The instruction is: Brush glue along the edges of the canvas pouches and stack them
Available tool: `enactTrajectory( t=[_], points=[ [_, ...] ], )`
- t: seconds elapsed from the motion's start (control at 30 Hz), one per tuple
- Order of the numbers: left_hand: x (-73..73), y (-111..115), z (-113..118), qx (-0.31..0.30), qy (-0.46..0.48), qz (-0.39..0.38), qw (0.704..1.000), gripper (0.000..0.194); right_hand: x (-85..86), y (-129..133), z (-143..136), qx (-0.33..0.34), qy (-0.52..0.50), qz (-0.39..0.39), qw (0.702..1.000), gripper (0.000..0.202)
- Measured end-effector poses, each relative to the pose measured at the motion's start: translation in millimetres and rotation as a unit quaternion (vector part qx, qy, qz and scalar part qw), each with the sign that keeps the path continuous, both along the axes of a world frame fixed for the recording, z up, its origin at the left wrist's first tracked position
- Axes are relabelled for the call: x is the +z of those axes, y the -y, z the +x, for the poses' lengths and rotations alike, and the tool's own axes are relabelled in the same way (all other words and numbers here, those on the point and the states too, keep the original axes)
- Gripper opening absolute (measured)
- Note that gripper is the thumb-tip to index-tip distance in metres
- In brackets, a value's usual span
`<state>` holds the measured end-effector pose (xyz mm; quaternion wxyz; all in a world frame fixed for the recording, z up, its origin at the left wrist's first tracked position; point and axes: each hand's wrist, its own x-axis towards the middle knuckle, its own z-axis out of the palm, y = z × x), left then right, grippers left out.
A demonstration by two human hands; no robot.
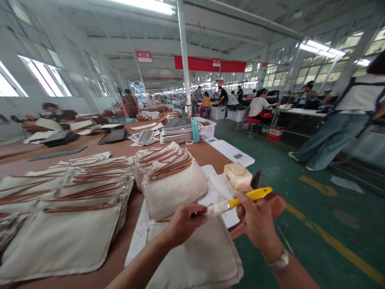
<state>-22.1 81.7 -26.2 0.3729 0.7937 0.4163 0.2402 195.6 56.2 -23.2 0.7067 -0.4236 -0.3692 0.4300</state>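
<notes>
My right hand (257,218) grips the yellow handle of a paintbrush (251,195), which points left. The whitish bristles meet the fingertips of my left hand (185,224). Those fingers are closed in a pinch on a small dark brown piece (198,214), mostly hidden by them. Below both hands lies a cream fabric pouch (195,253) with brown trim at its top edge; whether the brown piece belongs to it I cannot tell. Just behind are more cream pouches (174,188), stacked on a white board (136,241). Beyond my right hand stands a pale, stained plastic container (237,176).
Rows of cream pouches (69,237) cover the brown table (132,224) at left. Farther back are stacked grey-and-white panels (177,134), a turquoise bottle (195,131) and a tape roll (189,142). A person in jeans (339,128) stands at right; others sit at tables.
</notes>
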Motion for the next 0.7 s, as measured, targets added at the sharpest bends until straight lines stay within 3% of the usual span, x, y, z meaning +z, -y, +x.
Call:
enactTrajectory(
  t=[0.2,0.37,0.53,0.7],
  points=[
    [20.6,16,6,-0.007,0.005,-0.009,1.000,0.030,10.9,10,3,-0.060,0.050,0.031,0.996,0.036],
    [21.0,25,7,-0.014,0.026,0.010,1.000,0.027,13.4,19,6,-0.012,0.043,0.025,0.999,0.040],
    [19.9,45,5,0.001,0.028,0.094,0.995,0.031,12.6,17,23,-0.057,0.017,0.021,0.998,0.037],
    [25.4,57,4,-0.021,0.038,0.234,0.971,0.016,17.6,32,18,0.023,0.000,-0.022,1.000,0.039]
  ],
)
